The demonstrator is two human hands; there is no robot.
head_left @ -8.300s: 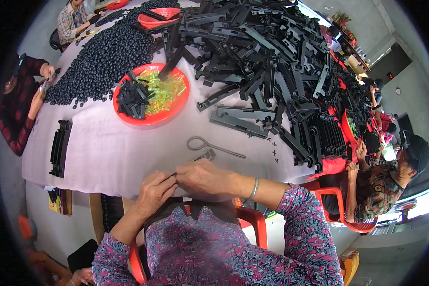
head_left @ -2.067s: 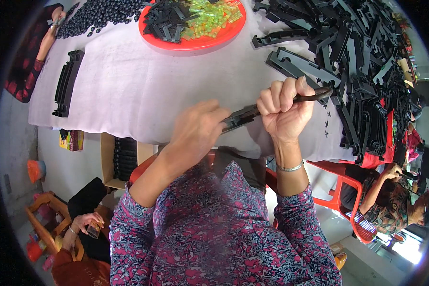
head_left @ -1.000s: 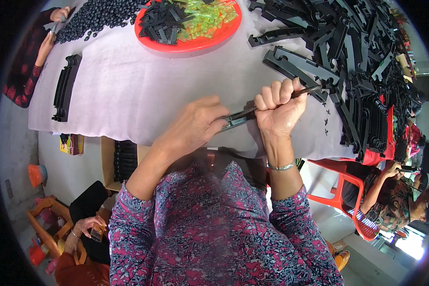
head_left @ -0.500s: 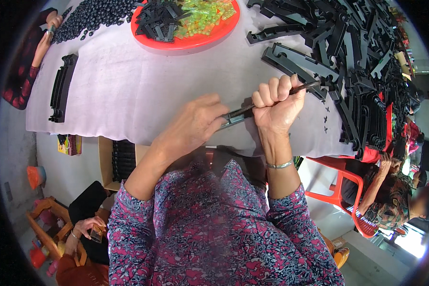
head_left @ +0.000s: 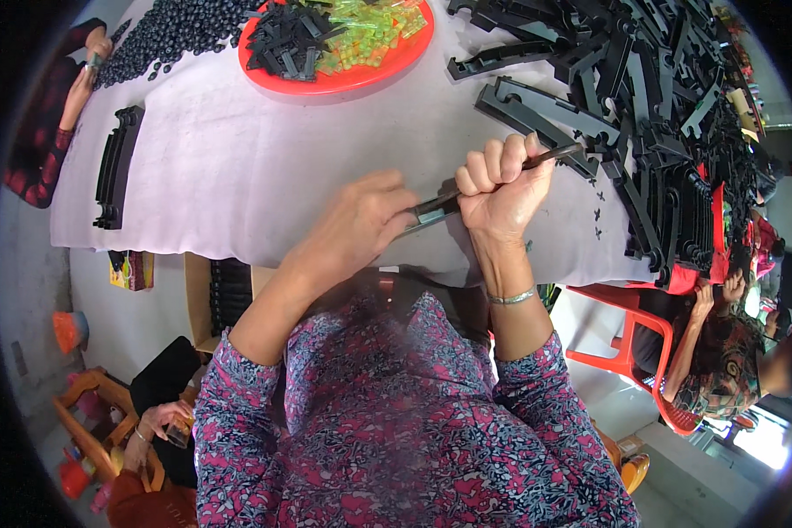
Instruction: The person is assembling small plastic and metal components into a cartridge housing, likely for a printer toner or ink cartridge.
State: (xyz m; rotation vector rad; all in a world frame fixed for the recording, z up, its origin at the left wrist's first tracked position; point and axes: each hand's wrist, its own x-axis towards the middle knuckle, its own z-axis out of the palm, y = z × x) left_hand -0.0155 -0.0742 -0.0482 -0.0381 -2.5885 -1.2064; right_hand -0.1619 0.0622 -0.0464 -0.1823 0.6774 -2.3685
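Observation:
Over the near part of the cloth-covered table, my left hand (head_left: pixel 358 220) is closed, its fingertips pinching the end of a narrow black plastic part (head_left: pixel 434 211) with a greyish shiny face. My right hand (head_left: pixel 508 187) is a fist, palm side up, at the other end of that part. A slim dark curved piece (head_left: pixel 554 155) sticks out of the fist to the upper right. My fingers hide whether it belongs to the same part or is a separate tool. Just beyond the right fist lie longer black plastic parts (head_left: pixel 546 110).
A red tray (head_left: pixel 343 86) holds small black pieces (head_left: pixel 283 40) and yellow-green clear pieces (head_left: pixel 374 35). Small black beads (head_left: pixel 180 35) spread at far left; a single black part (head_left: pixel 118 167) lies at left. Black parts heap up right. Other people sit around, one near a red chair (head_left: pixel 620 339).
Both hands keep the same grip and nearly the same place. The whole view has shifted slightly, so the tray and the heap sit a little further left.

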